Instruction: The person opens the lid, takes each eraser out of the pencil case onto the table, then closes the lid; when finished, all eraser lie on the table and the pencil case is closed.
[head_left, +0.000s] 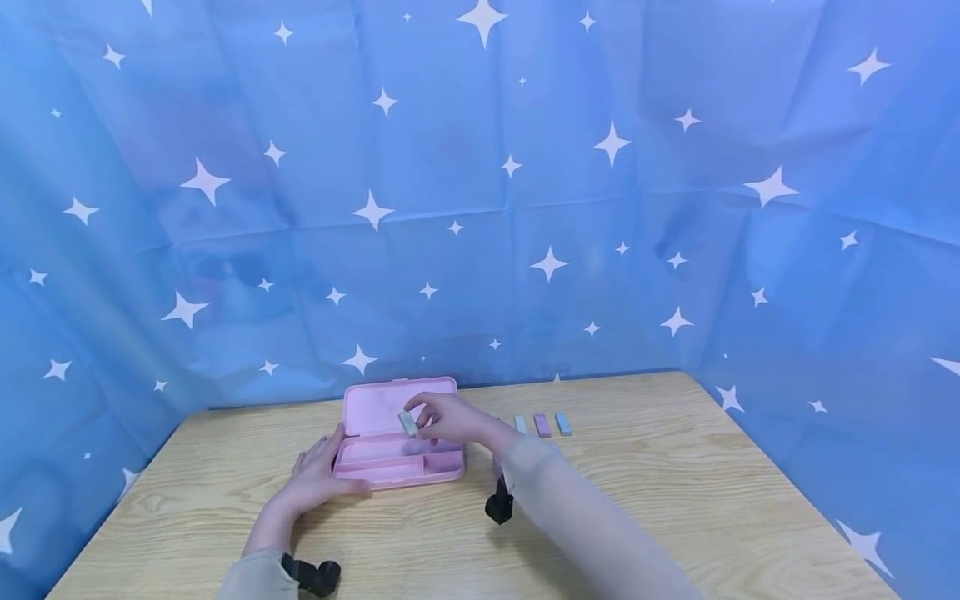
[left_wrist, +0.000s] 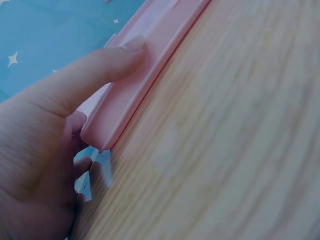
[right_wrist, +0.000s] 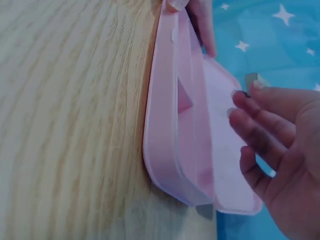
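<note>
A pink pencil case (head_left: 397,482) lies on the table with its lid (head_left: 367,407) folded back, and dividers split its inside into compartments. My left hand (head_left: 313,479) holds its left end, the thumb (left_wrist: 117,62) along the front wall and the other fingers around the left side. Above the case, my right hand (head_left: 448,417) pinches a small grey-green eraser-like block (head_left: 408,423) between thumb and fingertips. In the right wrist view that block (right_wrist: 251,80) is mostly hidden by the thumb. No loose items are visible inside the case.
Right of the case, a pale green block (head_left: 521,424), a purple block (head_left: 542,425) and a blue block (head_left: 563,423) stand in a row on the wooden table (head_left: 675,483). The right forearm passes in front of them. A blue starry curtain (head_left: 480,208) hangs behind.
</note>
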